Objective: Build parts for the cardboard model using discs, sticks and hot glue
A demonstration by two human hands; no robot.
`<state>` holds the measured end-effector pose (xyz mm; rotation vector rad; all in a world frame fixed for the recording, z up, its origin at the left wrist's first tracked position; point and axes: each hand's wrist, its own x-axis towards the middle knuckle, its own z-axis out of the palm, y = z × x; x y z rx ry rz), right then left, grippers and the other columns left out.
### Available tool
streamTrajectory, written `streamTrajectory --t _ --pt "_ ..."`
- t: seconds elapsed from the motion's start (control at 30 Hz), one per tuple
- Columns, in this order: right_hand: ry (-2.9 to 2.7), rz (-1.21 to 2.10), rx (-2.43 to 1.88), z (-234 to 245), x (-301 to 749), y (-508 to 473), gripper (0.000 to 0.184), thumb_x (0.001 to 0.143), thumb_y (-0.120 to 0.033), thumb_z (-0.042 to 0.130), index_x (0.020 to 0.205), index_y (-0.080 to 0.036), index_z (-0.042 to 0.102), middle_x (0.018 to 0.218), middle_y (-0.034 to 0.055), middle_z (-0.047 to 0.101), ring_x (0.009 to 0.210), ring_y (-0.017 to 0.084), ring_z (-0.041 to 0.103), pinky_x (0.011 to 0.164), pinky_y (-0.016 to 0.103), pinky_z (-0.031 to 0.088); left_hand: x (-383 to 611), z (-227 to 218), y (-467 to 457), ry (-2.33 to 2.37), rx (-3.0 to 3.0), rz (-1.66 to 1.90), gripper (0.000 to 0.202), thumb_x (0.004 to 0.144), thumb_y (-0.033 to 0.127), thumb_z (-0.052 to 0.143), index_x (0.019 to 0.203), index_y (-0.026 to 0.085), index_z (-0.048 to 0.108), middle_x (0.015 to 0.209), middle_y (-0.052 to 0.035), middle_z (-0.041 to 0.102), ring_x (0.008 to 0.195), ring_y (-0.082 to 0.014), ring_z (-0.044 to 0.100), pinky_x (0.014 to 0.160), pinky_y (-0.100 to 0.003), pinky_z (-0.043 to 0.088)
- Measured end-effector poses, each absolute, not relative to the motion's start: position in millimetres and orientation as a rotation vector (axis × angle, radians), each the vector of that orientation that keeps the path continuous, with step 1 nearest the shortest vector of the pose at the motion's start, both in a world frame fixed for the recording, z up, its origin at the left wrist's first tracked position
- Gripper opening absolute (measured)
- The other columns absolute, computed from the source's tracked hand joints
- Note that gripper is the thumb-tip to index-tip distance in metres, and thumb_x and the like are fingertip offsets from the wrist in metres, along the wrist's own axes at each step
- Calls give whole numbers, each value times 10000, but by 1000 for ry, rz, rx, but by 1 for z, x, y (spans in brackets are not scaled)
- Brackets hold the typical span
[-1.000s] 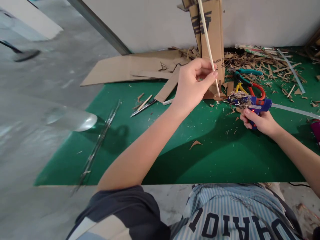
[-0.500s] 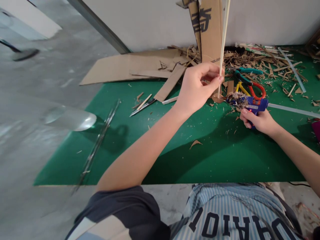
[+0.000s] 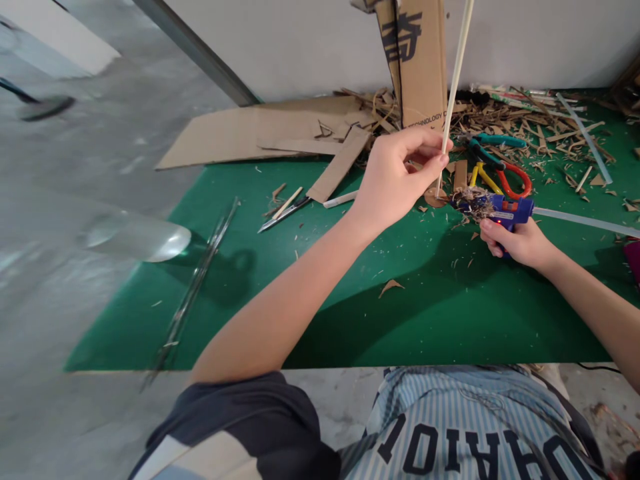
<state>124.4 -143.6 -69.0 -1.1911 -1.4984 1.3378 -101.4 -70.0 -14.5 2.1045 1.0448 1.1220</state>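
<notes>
Tipped further to the right than in the earlier frames is the pale stick (image 3: 456, 73), its upper end having been swung across from the left; the left hand (image 3: 393, 177), by which it is pinched between thumb and fingers, is shifted slightly to the right; the glue gun (image 3: 515, 210) is set a little further left. Near its lower part the stick is gripped, and its bottom end is seen at the brown disc (image 3: 434, 198) on the green table (image 3: 450, 320); the stick stands nearly upright. By the right hand (image 3: 517, 241) the gun is clasped around its handle, with a red light showing; its front is covered by a fuzzy clump (image 3: 475, 200) and is pointed at the disc, though whether the nozzle touches the stick cannot be told; from its rear a translucent glue stick (image 3: 585, 220) is extended. The two hands are held apart, each closed on its own thing.

Behind the gun, teal-handled pliers (image 3: 500, 141) and a red handle (image 3: 517, 183) are seen; beyond these, brown scraps (image 3: 530, 127) are heaped. Behind the left hand an upright cardboard piece (image 3: 424, 67) is stood near the wall; to its left a cardboard sheet (image 3: 210, 137) is laid flat.
</notes>
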Motion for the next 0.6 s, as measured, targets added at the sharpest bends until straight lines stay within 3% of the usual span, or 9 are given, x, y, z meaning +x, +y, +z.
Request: streamTrajectory --t 0.4,0.6 --pt "-1511 1325 -1186 -70 125 -144 560 769 -750 720 754 -229 516 519 -80 434 387 81 444 399 271 385 -99 -18 -69 1001 2091 1191 279 942 431 646 1043 182 722 962 -77 745 957 -218 740 833 -364 650" --pt "-1536 1304 -1234 -67 124 -144 581 756 -773 713 715 -230 509 496 -69 459 376 80 437 404 282 378 -99 -17 -69 1019 2116 1169 309 963 447 608 1055 170 710 958 -84 734 978 -230 748 846 -384 649"
